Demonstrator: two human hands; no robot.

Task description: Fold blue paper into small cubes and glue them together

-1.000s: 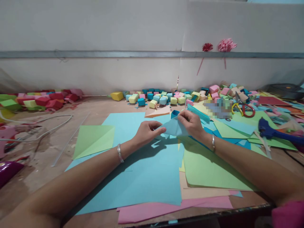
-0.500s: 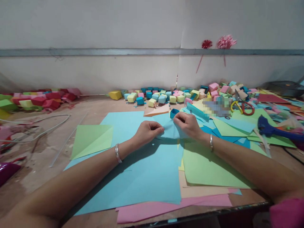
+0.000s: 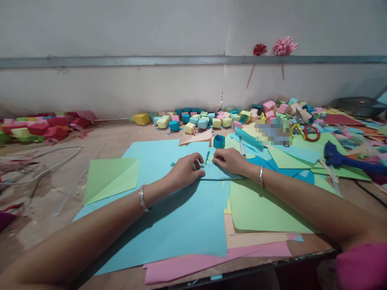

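Note:
My left hand (image 3: 185,172) and my right hand (image 3: 229,160) press a small folded light-blue paper piece (image 3: 218,173) flat onto the large light-blue sheet (image 3: 181,213) in the middle of the table. Both hands have their fingers curled and pinched on the piece's edges. Each wrist wears a silver bracelet. A small blue paper ring (image 3: 219,141) stands just beyond my right hand.
Green sheets (image 3: 111,179) (image 3: 260,207) lie left and right of the blue one, pink paper (image 3: 193,266) below. Several paper cubes (image 3: 199,120) line the wall. Scissors (image 3: 305,129) and a blue glue gun (image 3: 341,159) lie at right. Red and green paper shapes (image 3: 45,127) and a white cord (image 3: 54,159) at left.
Both hands have lowered the folded blue piece from above the table and now press it flat on the blue sheet. The camera has tilted slightly.

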